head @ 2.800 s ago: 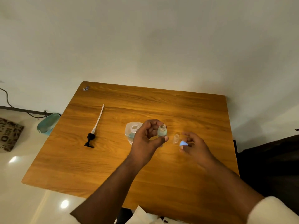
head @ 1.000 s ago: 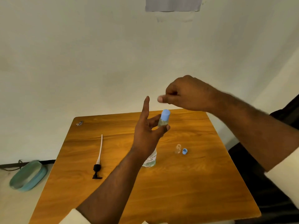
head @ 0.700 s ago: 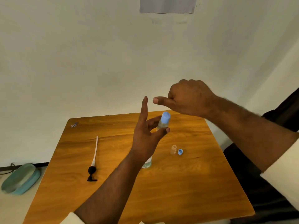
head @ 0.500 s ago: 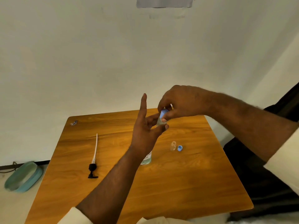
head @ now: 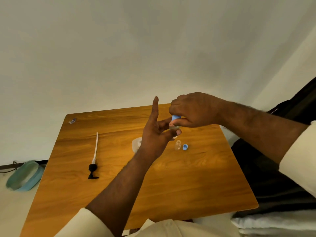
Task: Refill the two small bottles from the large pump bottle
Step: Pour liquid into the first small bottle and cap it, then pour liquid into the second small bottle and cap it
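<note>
L hand point(head: 154, 134) is pinching small bottle point(head: 174, 128) above wooden table point(head: 188, 177); R hand point(head: 193, 110) is gripping its blue cap point(head: 176, 117).

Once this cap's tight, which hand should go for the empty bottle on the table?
Right hand: it only pinches the blue cap, above the empty bottle. The left hand holds the filled bottle.

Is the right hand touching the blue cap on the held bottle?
Touching. The head view shows the right hand's fingers pinching the blue cap directly, with no gap.
</note>
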`<state>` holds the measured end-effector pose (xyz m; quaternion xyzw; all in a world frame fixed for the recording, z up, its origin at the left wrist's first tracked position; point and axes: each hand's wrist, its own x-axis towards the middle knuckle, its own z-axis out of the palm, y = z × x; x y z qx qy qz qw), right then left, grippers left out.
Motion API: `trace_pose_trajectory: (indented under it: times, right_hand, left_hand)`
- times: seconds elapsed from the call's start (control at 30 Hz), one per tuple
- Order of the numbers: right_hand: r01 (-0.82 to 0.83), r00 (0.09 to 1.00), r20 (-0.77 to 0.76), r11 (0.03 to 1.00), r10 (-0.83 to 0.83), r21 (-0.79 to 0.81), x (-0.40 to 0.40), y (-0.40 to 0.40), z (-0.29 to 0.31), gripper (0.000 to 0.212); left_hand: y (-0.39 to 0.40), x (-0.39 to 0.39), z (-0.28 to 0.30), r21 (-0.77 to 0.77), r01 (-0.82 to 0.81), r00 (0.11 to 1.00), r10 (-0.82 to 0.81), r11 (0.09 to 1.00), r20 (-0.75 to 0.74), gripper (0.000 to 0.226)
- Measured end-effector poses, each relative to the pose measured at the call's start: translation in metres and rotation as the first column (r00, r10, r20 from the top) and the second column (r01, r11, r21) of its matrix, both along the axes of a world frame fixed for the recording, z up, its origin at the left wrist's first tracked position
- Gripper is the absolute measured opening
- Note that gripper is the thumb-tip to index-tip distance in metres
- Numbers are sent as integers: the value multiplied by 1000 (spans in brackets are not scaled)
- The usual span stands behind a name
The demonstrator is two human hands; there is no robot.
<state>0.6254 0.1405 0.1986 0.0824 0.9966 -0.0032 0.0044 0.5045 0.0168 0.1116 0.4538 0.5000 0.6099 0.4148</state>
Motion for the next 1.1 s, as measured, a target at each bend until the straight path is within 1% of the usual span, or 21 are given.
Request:
trace_pose_trajectory:
  times: [0.03, 0.1, 0.17, 0.2, 0.27, 0.37, 0.43, 0.47, 0.53, 0.6, 0.67, 0.73, 0.8, 0.93, 1.0, 1.1]
  right_hand:
    - [31, 999, -20, 999, -32, -15, 3, 0, -6, 30]
    - [134, 988, -71, 990, -137, -47, 10, 1, -20, 34]
    - [284, 950, -111, 955, -293, -87, 16, 2, -39, 39]
    - [349, 925, -118, 930, -362, -115, 20, 1, -49, 40]
    - [430, 888, -102, 887, -449, -168, 32, 1, -73, 40]
    - [511, 840, -77, 831, -537, -220, 54, 7, -107, 38]
    - [551, 810, -75, 798, -582, -242, 66, 12, -125, 32]
    - [567, 799, -60, 784, -598, -253, 72, 17, -135, 29]
    - [594, 785, -1, 754, -620, -280, 82, 25, -156, 25]
    - [614, 777, 67, 729, -626, -303, 91, 33, -176, 22]
    - [625, 775, 135, 719, -617, -303, 96, 40, -194, 21]
    - [634, 772, 189, 718, -606, -287, 98, 46, -208, 21]
    - [638, 770, 200, 720, -606, -275, 98, 50, -220, 22]
    - [631, 776, 192, 734, -601, -251, 98, 52, -237, 26]
    - [628, 778, 175, 733, -604, -262, 97, 54, -242, 26]
    - [621, 782, 141, 739, -607, -262, 97, 56, -246, 29]
  left_hand:
    - [1, 5, -4, 15, -41, 998, 41, 999, -49, 106]
    - [5, 20, -16, 28, -99, 988, 101, 995, -115, 96]
    - [9, 38, -33, 17, -139, 985, 140, 990, -100, 90]
    - [11, 46, -42, 0, -162, 983, 161, 987, -89, 90]
    - [17, 57, -62, -65, -186, 981, 182, 980, -66, 98]
    - [28, 61, -91, -193, -169, 985, 160, 967, -61, 115]
    - [34, 57, -110, -261, -152, 988, 143, 953, -56, 117]
    - [38, 57, -121, -295, -162, 986, 144, 942, -84, 112]
    - [45, 56, -140, -360, -241, 962, 173, 901, -211, 91]
    - [51, 57, -158, -445, -321, 931, 194, 836, -309, 66]
    - [58, 57, -173, -515, -379, 909, 205, 769, -362, 55]
    - [63, 57, -185, -533, -423, 877, 185, 732, -443, 55]
    - [70, 59, -197, -537, -444, 855, 160, 717, -494, 63]
    - [82, 61, -215, -557, -453, 851, 151, 696, -503, 74]
    - [86, 62, -223, -553, -463, 847, 163, 693, -506, 71]
    - [88, 64, -227, -525, -487, 836, 200, 698, -510, 53]
